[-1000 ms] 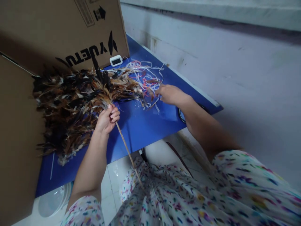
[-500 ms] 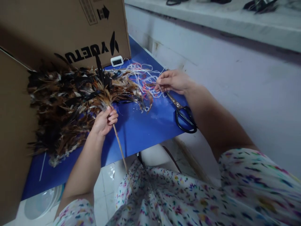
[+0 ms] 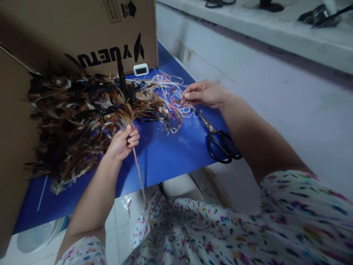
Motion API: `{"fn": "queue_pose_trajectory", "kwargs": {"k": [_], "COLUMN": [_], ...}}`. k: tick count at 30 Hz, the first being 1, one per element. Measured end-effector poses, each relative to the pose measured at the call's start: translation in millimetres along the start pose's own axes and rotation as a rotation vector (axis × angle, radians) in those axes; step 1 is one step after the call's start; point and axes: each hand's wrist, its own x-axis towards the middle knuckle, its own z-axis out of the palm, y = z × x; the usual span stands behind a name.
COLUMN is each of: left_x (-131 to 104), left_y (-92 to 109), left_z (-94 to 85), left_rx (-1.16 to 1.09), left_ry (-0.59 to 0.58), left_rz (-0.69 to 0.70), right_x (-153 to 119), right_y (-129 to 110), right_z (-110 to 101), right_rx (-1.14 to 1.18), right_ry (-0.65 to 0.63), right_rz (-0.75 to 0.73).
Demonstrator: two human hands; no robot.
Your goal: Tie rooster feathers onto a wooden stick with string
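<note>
Here, a thin stick (image 3: 139,176) is clenched in the left hand (image 3: 121,141) at the base of a feather bundle (image 3: 125,106); the stick runs out past the near edge of the blue worktop (image 3: 171,147). Strands of a string tangle (image 3: 168,88), towards the far edge, are pinched by the right hand (image 3: 202,94). Black-handled scissors (image 3: 220,141) are laid near the right edge. A bare strip of worktop is left between hands and near edge. Loose feathers (image 3: 60,125) are heaped at left. "YUETU" is read upside down on a cardboard box (image 3: 82,33).
</note>
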Motion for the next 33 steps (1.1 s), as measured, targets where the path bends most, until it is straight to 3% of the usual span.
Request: {"fn": "queue_pose_trajectory", "kwargs": {"k": [6, 10, 13, 16, 24, 33], "left_x": [-0.7, -0.1, 1.0, 2.0, 1.2, 1.5], "left_y": [0.1, -0.5, -1.9, -3.0, -1.8, -2.6], "left_z": [0.4, -0.6, -1.2, -1.8, -0.8, -2.5], "left_rx": [0.003, -0.001, 0.003, 0.007, 0.011, -0.001], "left_ry": [0.000, -0.006, -0.005, -0.015, 0.013, -0.019], "left_rz": [-0.011, -0.007, -0.016, -0.024, -0.028, -0.033], "right_x": [14.9, 10.5, 7.8, 7.2, -3.0, -25.8], "right_y": [31.9, 50.6, 57.8, 58.4, 37.0, 5.3], "right_z": [-21.6, -19.1, -14.0, -13.5, -26.6, -41.8], "right_rx": [-0.836, -1.092, -1.147, -0.973, -0.181, 0.144], "right_ry": [-0.137, -0.229, -0.209, -0.102, 0.129, 0.227], "right_rz": [-0.116, -0.135, -0.156, -0.119, 0.026, 0.041]}}
